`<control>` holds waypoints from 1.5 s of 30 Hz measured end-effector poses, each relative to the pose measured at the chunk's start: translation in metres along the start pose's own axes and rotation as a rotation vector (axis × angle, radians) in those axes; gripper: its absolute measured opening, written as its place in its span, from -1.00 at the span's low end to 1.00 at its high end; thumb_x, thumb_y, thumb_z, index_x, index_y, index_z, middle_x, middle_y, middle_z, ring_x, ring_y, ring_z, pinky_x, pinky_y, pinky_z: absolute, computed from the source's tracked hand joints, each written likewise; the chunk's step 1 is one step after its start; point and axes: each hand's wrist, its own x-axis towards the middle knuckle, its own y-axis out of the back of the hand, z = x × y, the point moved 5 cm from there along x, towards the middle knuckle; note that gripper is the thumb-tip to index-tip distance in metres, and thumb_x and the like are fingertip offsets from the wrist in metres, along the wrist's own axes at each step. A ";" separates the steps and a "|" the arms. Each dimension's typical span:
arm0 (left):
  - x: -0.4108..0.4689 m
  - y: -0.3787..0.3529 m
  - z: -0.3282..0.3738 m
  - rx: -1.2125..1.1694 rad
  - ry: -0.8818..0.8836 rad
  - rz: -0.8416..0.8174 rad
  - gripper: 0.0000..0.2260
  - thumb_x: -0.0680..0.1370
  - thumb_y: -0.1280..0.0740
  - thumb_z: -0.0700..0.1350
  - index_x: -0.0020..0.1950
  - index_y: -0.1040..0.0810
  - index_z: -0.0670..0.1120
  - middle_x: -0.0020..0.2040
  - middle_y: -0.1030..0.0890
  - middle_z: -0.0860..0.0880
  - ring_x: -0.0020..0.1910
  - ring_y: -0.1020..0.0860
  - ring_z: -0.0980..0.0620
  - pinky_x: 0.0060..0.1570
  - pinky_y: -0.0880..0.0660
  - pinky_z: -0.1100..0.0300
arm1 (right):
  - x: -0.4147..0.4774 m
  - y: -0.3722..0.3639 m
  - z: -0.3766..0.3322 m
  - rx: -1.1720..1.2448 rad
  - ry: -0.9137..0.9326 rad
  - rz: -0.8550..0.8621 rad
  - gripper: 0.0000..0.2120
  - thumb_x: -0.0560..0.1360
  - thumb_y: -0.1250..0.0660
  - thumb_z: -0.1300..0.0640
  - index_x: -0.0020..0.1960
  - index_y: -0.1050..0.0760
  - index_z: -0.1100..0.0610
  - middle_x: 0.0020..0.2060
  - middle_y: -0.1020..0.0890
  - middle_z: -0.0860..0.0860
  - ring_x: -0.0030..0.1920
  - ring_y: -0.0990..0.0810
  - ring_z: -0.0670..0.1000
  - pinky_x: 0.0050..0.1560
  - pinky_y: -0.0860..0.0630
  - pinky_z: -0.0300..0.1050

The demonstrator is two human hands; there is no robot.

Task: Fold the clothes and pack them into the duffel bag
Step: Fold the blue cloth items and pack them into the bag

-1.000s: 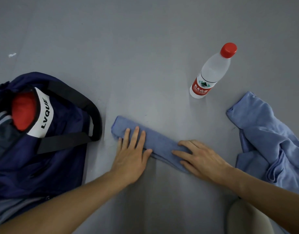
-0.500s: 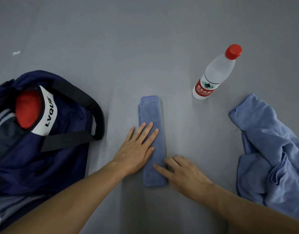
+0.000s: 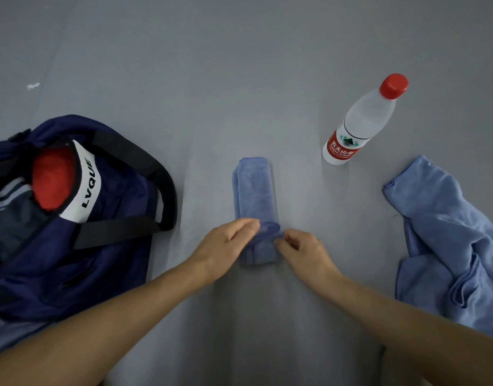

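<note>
A narrow folded blue towel (image 3: 255,190) lies lengthwise on the grey floor in front of me. Its near end is lifted and curled over. My left hand (image 3: 225,246) pinches that end from the left, and my right hand (image 3: 302,250) pinches it from the right. A navy duffel bag (image 3: 72,232) with black straps lies open at the left, with a red garment (image 3: 51,179) and dark striped clothing inside. A crumpled light-blue shirt (image 3: 451,240) lies at the right.
A clear water bottle (image 3: 362,123) with a red cap and red label stands beyond the towel to the right. A small white scrap (image 3: 33,85) lies on the floor at the far left.
The towel turned from slanting across me to lying lengthwise. Both hands left their flat press on it and now pinch its near end, which has curled up.
</note>
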 end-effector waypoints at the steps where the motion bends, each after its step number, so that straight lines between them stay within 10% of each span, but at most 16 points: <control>1: 0.000 0.000 0.000 0.031 0.015 0.007 -0.52 0.52 -0.27 0.37 0.37 -0.47 0.21 0.21 -0.61 0.18 0.18 -0.57 0.17 0.22 -0.49 0.20 | 0.007 0.001 -0.002 0.032 -0.041 0.007 -0.70 0.56 -0.35 0.08 -0.33 -0.45 0.10 -0.52 -0.46 -0.13 -0.39 -0.38 -0.11 -0.35 -0.34 -0.19; 6: 0.008 -0.003 -0.001 0.160 0.043 0.266 -0.59 0.54 -0.38 0.17 0.37 -0.42 0.18 0.08 -0.66 0.06 0.04 -0.62 0.02 0.08 -0.56 0.03 | 0.022 0.005 -0.015 -0.084 -0.053 0.039 -0.74 0.55 -0.37 -0.03 -0.23 -0.42 0.05 -0.40 -0.50 -0.10 -0.32 -0.46 -0.05 -0.31 -0.36 -0.19; 9: 0.017 -0.004 -0.010 0.122 0.110 0.325 -0.63 0.55 -0.34 0.23 0.31 -0.42 0.19 0.02 -0.68 0.01 0.01 -0.64 -0.06 0.03 -0.57 -0.01 | 0.007 0.019 -0.037 -0.319 0.349 0.218 -0.86 0.53 -0.37 0.00 0.03 -0.47 0.01 -0.07 -0.56 -0.08 -0.06 -0.52 -0.01 -0.09 -0.47 -0.11; 14: 0.020 0.002 -0.008 0.263 0.040 0.376 -0.59 0.54 -0.36 0.21 0.34 -0.37 0.17 0.12 -0.62 0.04 0.05 -0.59 -0.03 0.05 -0.52 0.04 | -0.007 0.005 -0.012 -0.824 0.762 0.009 -0.23 0.40 -0.47 -0.19 0.50 -0.33 0.09 0.45 -0.42 0.02 0.37 -0.45 0.12 0.29 -0.48 0.04; 20: 0.005 -0.005 0.005 0.726 -0.653 0.458 -0.62 0.61 -0.27 0.06 0.37 -0.56 -0.05 0.37 -0.54 -0.02 0.33 -0.50 -0.09 0.27 -0.47 -0.01 | 0.004 0.003 -0.019 -0.816 0.754 0.075 -0.24 0.33 -0.55 -0.04 0.45 -0.40 0.14 0.35 -0.47 0.06 0.16 -0.54 0.16 0.07 -0.59 0.10; 26: 0.013 -0.002 -0.022 0.754 -0.443 0.197 -0.23 0.48 -0.40 0.25 0.60 -0.26 -0.02 0.56 -0.32 0.05 0.55 -0.26 -0.06 0.49 -0.29 -0.07 | 0.019 -0.001 -0.034 -0.749 0.654 -0.060 -0.34 0.41 -0.39 0.05 0.49 -0.37 0.10 0.30 -0.45 0.03 0.11 -0.52 0.15 0.13 -0.55 0.06; 37: 0.017 0.017 -0.009 0.357 -0.127 0.103 -0.53 0.56 -0.28 0.27 0.43 -0.25 0.26 -0.17 -0.58 0.07 -0.22 -0.55 0.13 -0.20 -0.43 0.25 | 0.033 0.018 -0.035 -0.103 0.075 -0.247 -0.50 0.48 -0.46 -0.12 0.37 -0.42 -0.17 -0.05 -0.65 -0.09 -0.03 -0.63 -0.11 0.08 -0.56 -0.12; 39: 0.016 0.018 -0.013 0.247 -0.066 0.158 -0.55 0.55 -0.29 0.29 0.40 -0.28 0.28 -0.15 -0.61 0.07 -0.19 -0.58 0.11 -0.14 -0.51 0.19 | 0.025 0.018 -0.035 -0.168 0.149 -0.110 -0.51 0.52 -0.40 -0.14 0.40 -0.35 -0.16 -0.12 -0.63 -0.12 -0.12 -0.61 -0.11 -0.06 -0.50 -0.19; 45: 0.019 0.019 -0.006 0.220 -0.036 0.325 -0.61 0.56 -0.31 0.24 0.36 -0.39 0.22 -0.03 -0.61 0.08 -0.07 -0.58 0.05 -0.02 -0.52 0.15 | 0.007 -0.005 -0.038 -0.604 0.628 0.088 -0.37 0.54 -0.31 -0.15 0.55 -0.21 -0.06 0.49 -0.31 0.07 0.30 -0.46 0.16 0.17 -0.57 0.14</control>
